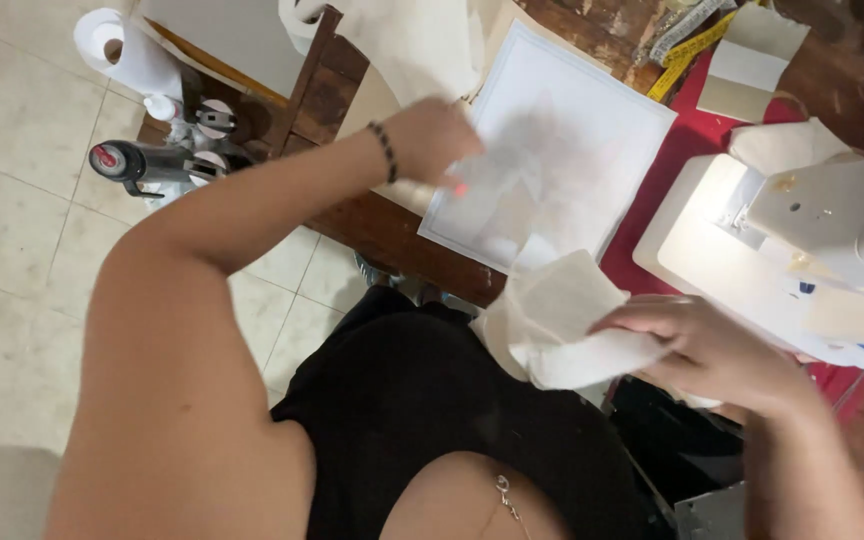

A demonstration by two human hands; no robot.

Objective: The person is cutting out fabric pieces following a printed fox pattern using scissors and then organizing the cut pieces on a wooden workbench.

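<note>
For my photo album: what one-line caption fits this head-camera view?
Seated at a sewing machine, right hand holds cream fabric pieces while left hand reaches over a white board.

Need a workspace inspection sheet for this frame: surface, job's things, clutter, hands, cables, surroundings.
Surface: dark wooden table, red cloth under the white sewing machine.
Job's things: cream fabric pieces; white board on the table.
Clutter: yellow measuring tape, more cream fabric, white card.
Hands: left hand, blurred, over the white board's edge, grip unclear; right hand holds the fabric pieces.
Cables: nothing seen.
Surroundings: tiled floor, paper roll, black and red cylinder.
</note>
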